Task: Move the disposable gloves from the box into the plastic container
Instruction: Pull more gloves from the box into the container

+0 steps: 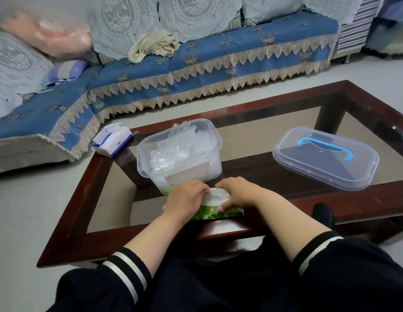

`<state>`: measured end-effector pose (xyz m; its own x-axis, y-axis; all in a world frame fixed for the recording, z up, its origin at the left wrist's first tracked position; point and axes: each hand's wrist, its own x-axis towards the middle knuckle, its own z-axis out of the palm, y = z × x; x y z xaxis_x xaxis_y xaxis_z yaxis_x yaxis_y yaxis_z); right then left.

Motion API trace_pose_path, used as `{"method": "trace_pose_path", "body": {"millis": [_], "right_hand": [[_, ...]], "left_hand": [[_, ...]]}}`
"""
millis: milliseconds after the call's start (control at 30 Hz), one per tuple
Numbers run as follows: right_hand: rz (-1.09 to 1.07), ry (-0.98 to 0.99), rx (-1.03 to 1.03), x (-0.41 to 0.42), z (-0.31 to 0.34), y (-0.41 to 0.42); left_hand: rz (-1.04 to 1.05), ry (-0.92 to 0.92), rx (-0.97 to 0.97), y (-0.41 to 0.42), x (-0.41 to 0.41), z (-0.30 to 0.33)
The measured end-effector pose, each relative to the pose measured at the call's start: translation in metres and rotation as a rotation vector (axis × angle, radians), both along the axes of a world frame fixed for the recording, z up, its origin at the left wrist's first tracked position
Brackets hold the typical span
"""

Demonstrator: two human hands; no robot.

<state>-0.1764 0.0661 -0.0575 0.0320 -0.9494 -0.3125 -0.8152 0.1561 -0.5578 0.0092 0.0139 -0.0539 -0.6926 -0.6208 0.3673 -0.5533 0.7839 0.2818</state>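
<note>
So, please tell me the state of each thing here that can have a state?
Plastic container: open, partly filled with gloves.
Lid: off, flat on table.
Glove box: open on top.
Left hand: gripping box.
Right hand: gripping box.

This is a home living room: a corner sofa point(196, 70) draped in blue patterned covers with lace fringe and white lace cushions point(126, 25), a crumpled beige cloth point(154, 46) lying on it, and a low dark-wood, glass-topped counter point(365, 91) on a pale floor point(27, 210).
</note>
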Motion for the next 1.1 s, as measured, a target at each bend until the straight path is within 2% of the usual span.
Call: {"method": "trace_pose_path", "body": {"millis": [100,200,400,567,634,667,734,834,901,934,968,1101], "right_hand": [[-0.007,0.011,0.009,-0.001,-0.001,-0.002],[0.018,0.04,0.022,-0.001,-0.004,-0.004],[0.044,0.078,0.018,0.0,-0.002,-0.005],[0.021,0.009,0.018,-0.001,-0.004,-0.005],[0.016,0.003,0.022,-0.001,-0.004,-0.005],[0.012,0.001,0.019,-0.001,-0.004,-0.007],[0.007,-0.008,0.02,-0.001,-0.005,-0.006],[0.008,-0.014,0.023,-0.001,-0.005,-0.006],[0.015,-0.004,0.024,-0.001,-0.005,-0.007],[0.022,0.003,0.024,-0.001,-0.005,-0.007],[0.024,0.007,0.022,-0.001,-0.004,-0.007],[0.02,0.012,0.023,-0.001,-0.004,-0.008]], "left_hand": [[0.054,0.122,0.05,0.004,-0.002,0.013],[0.146,0.225,0.207,0.002,-0.005,0.033],[0.267,0.267,0.429,-0.008,-0.004,0.082],[0.261,0.505,0.583,-0.014,-0.008,0.135],[0.266,0.638,0.549,-0.024,-0.008,0.159],[0.266,0.7,0.473,-0.032,-0.007,0.172],[0.252,0.751,0.176,-0.046,-0.003,0.189],[0.152,0.638,-0.405,-0.06,-0.003,0.192],[0.063,0.446,-0.652,-0.073,-0.009,0.167],[0.041,0.331,-0.655,-0.079,-0.013,0.149],[0.047,0.209,-0.556,-0.084,-0.017,0.132],[0.324,-0.245,0.12,-0.106,-0.026,0.081]]}}
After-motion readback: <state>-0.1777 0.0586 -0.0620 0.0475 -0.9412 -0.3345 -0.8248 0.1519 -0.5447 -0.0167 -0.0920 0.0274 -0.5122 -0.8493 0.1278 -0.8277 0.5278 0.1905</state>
